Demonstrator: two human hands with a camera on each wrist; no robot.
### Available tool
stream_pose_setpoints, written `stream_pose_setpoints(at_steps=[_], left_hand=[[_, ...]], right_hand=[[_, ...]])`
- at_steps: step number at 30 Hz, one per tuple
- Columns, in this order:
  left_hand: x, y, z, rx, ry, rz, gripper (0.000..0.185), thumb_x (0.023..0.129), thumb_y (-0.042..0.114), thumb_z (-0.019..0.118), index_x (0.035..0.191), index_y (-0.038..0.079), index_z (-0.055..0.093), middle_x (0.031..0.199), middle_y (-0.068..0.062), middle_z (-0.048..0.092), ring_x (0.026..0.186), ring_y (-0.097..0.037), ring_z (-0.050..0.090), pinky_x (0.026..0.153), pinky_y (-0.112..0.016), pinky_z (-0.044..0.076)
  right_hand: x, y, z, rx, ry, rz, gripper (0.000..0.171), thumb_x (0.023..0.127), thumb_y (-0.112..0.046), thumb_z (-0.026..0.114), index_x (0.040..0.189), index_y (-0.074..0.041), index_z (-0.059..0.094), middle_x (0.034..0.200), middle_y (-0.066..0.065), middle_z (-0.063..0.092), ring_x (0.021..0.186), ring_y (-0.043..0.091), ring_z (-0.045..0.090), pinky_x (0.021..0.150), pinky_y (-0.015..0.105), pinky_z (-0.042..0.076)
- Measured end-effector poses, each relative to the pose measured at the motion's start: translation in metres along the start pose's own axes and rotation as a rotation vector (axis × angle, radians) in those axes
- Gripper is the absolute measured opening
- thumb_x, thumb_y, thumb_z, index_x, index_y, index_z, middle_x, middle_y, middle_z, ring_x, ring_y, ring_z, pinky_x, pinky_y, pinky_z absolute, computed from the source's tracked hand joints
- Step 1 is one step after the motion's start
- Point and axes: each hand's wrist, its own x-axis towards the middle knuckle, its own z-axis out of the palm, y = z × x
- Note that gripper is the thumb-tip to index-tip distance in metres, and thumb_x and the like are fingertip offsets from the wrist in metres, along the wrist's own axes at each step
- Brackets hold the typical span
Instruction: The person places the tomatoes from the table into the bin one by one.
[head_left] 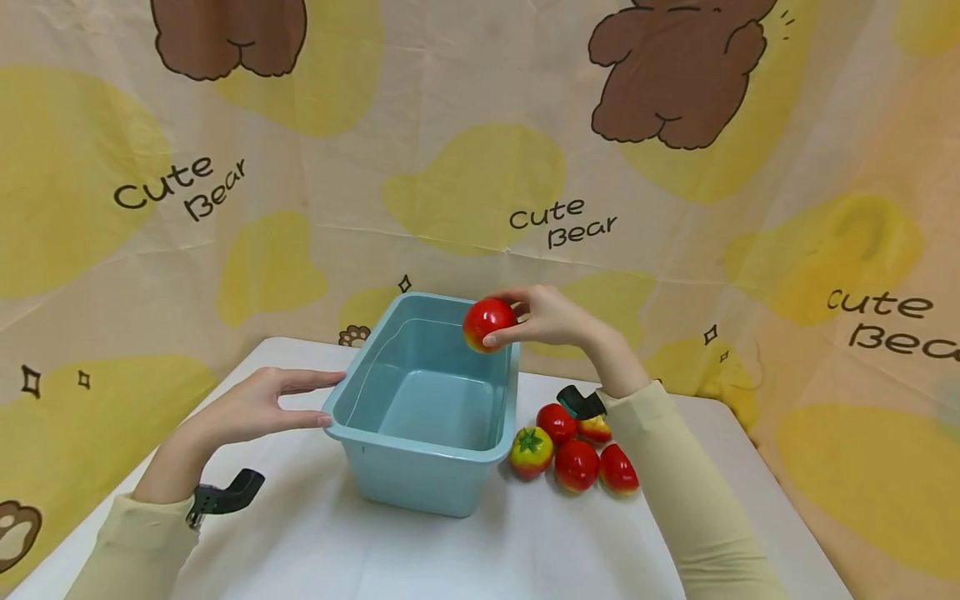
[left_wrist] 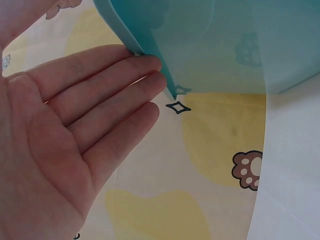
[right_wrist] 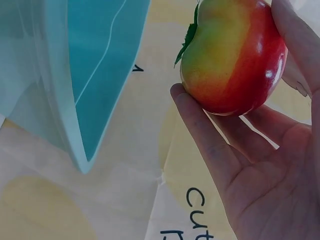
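**Holding a tomato over the bin's far right rim, not yet released**

Carrying step, by my read: right hand has its fingers and thumb curled round a red-and-yellow tomato, held in the air at the far right edge of the light blue bin. Right wrist view confirms the grip: fingertips cup the fruit from below and from the side, green calyx pointing up and left, bin wall off to the left and not touching.

Left hand is flat, fingers straight, holding nothing. Fingertips press against the bin's near left corner; left wrist view shows two fingers touching the rim edge. Looks like it's bracing the bin.

Next move, as a judgement: the tomato sits at the rim line, not clearly over the cavity. It needs a shift left and toward the person, plus some lowering, before the fingers loosen. Letting go from here risks a bounce off the rim or a roll onto the surface. Bin is light plastic, so the bracing hand matters if the fruit drops hard.

Containers:
- Bin: one, upright, on the white surface. The visible floor shows nothing in it.
- Loose pile of tomatoes: five, on the surface just right of the bin, touching one another. One of them shows a green calyx facing up and sits nearest the bin wall.
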Motion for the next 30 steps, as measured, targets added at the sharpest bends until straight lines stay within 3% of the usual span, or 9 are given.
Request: stream_pose_setpoints(at_steps=[6, 13, 20, 30], left_hand=[[0.001, -0.001, -0.001, 0.006, 0.002, 0.004, 0.062, 0.080, 0.049, 0.071, 0.133, 0.021, 0.056, 0.129, 0.008, 0.061, 0.120, -0.016, 0.056, 0.091, -0.029, 0.050], [0.000, -0.001, -0.001, -0.012, 0.001, 0.001, 0.062, 0.079, 0.048, 0.072, 0.133, 0.021, 0.057, 0.129, 0.007, 0.061, 0.120, -0.019, 0.057, 0.092, -0.039, 0.051], [0.000, -0.002, 0.000, -0.015, 0.000, -0.007, 0.063, 0.079, 0.048, 0.072, 0.133, 0.022, 0.056, 0.129, 0.006, 0.060, 0.120, -0.020, 0.057, 0.092, -0.035, 0.050], [0.000, -0.002, 0.001, -0.038, -0.002, -0.019, 0.065, 0.079, 0.049, 0.072, 0.134, 0.018, 0.056, 0.131, 0.003, 0.060, 0.121, -0.025, 0.057, 0.093, -0.049, 0.049]], right_hand=[[0.008, -0.004, 0.002, 0.017, -0.018, 0.018, 0.057, 0.076, -0.042, 0.077, 0.125, -0.017, 0.059, 0.114, -0.003, 0.065, 0.100, 0.016, 0.061, 0.079, 0.030, 0.054], [0.019, -0.006, 0.007, 0.076, -0.037, 0.021, 0.057, 0.078, -0.038, 0.076, 0.127, -0.016, 0.058, 0.117, -0.001, 0.063, 0.103, 0.019, 0.060, 0.081, 0.032, 0.054], [0.029, -0.008, 0.014, 0.104, -0.038, 0.038, 0.058, 0.077, -0.036, 0.077, 0.127, -0.015, 0.057, 0.118, 0.001, 0.063, 0.104, 0.019, 0.058, 0.080, 0.031, 0.055], [0.044, -0.004, 0.024, 0.123, -0.060, 0.053, 0.058, 0.078, -0.038, 0.075, 0.127, -0.015, 0.057, 0.121, 0.001, 0.061, 0.109, 0.020, 0.054, 0.082, 0.030, 0.054]])
